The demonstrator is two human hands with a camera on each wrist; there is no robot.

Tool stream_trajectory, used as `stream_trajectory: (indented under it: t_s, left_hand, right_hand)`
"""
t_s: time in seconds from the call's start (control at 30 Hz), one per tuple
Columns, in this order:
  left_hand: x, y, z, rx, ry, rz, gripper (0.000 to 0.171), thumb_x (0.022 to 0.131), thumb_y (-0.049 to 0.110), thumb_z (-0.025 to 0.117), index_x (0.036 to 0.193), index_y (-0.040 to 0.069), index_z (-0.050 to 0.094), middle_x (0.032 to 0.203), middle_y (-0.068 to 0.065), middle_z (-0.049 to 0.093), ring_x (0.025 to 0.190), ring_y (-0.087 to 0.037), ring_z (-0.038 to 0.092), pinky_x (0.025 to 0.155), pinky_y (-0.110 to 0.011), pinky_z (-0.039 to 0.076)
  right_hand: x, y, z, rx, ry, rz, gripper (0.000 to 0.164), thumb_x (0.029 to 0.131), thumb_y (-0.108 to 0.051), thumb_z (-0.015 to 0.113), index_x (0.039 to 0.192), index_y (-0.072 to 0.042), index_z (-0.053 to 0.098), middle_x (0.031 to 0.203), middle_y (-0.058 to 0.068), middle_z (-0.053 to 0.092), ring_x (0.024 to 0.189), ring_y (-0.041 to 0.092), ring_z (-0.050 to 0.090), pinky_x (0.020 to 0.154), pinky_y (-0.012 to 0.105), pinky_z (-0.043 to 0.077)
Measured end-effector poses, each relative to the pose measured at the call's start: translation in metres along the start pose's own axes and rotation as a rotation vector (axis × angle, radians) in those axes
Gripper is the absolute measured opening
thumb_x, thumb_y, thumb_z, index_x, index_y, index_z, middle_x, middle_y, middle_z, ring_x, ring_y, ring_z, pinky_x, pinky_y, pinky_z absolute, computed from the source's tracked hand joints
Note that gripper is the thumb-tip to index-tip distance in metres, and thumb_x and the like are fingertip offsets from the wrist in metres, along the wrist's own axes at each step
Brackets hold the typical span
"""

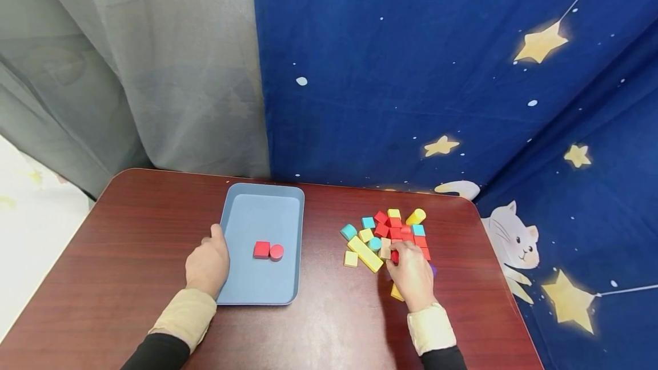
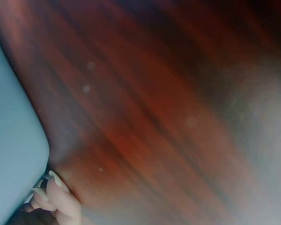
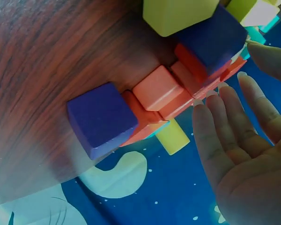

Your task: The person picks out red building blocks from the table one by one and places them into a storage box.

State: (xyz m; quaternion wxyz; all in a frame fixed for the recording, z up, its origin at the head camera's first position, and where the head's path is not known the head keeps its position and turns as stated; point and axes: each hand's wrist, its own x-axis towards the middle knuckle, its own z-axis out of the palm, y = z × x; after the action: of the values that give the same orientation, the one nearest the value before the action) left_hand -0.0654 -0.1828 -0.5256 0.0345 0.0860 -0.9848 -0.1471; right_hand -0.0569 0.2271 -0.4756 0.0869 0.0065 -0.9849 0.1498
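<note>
My left hand [image 1: 208, 264] grips the left rim of a blue-grey tray [image 1: 263, 287]; its curled fingers [image 2: 61, 199] show against the tray's edge in the left wrist view. Inside the tray lie a red square block [image 1: 261, 250] and a red round block [image 1: 276, 253], side by side. My right hand [image 1: 413, 276] reaches into a pile of coloured blocks, its fingertips beside a red block [image 1: 394, 256]. In the right wrist view the fingers extend loosely, with a gap between thumb and index finger. Purple blocks [image 3: 102, 119] and orange-red blocks [image 3: 158, 89] lie near them.
Around the right hand are a long yellow block [image 1: 365, 254], a yellow cylinder [image 1: 416, 217], a teal block [image 1: 348, 232] and several red ones. The brown table [image 1: 329, 324] ends at a blue star-patterned curtain [image 1: 360, 73] and a grey curtain [image 1: 190, 61].
</note>
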Motion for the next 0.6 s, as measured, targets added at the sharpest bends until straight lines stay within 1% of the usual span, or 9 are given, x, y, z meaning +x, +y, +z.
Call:
stream_trajectory:
  t_s: [0.13,0.33,0.47,0.6]
  left_hand:
    - [-0.0003,-0.0002,0.0005,0.005,0.006,0.006,0.008,0.094,0.001,0.033,0.100,-0.003,0.033,0.065,-0.021,0.048,0.049,-0.038,0.056,0.042,-0.046,0.040]
    - [-0.0002,-0.0004,0.0016,0.002,0.018,0.009,0.007,0.093,0.001,0.032,0.099,-0.003,0.033,0.065,-0.022,0.048,0.049,-0.039,0.056,0.041,-0.047,0.040]
    - [-0.0002,0.0002,0.0021,-0.003,0.023,0.006,0.007,0.093,0.001,0.032,0.099,-0.003,0.033,0.065,-0.022,0.048,0.049,-0.039,0.056,0.041,-0.047,0.039]
    - [-0.0007,0.0009,0.0020,-0.003,0.035,0.007,0.007,0.093,0.001,0.033,0.099,-0.003,0.033,0.064,-0.021,0.047,0.047,-0.038,0.055,0.041,-0.046,0.039]
  right_hand:
    - [0.0005,0.0026,0.0027,-0.004,0.010,0.007,0.026,0.071,-0.014,0.079,0.095,-0.009,0.071,0.079,0.002,0.056,0.072,0.022,0.053,0.060,0.034,0.045]
    - [0.0023,0.0044,0.0040,-0.006,-0.012,0.024,0.028,0.072,-0.016,0.080,0.097,-0.008,0.071,0.086,0.005,0.060,0.075,0.022,0.057,0.065,0.037,0.049]
    - [0.0034,0.0046,0.0043,0.001,-0.031,0.043,0.029,0.071,-0.017,0.081,0.097,-0.007,0.072,0.087,0.006,0.060,0.071,0.020,0.056,0.064,0.035,0.049]
    - [0.0034,0.0060,0.0066,0.004,-0.042,0.047,0.024,0.071,-0.014,0.080,0.092,-0.007,0.071,0.083,0.005,0.057,0.066,0.019,0.055,0.061,0.034,0.048]
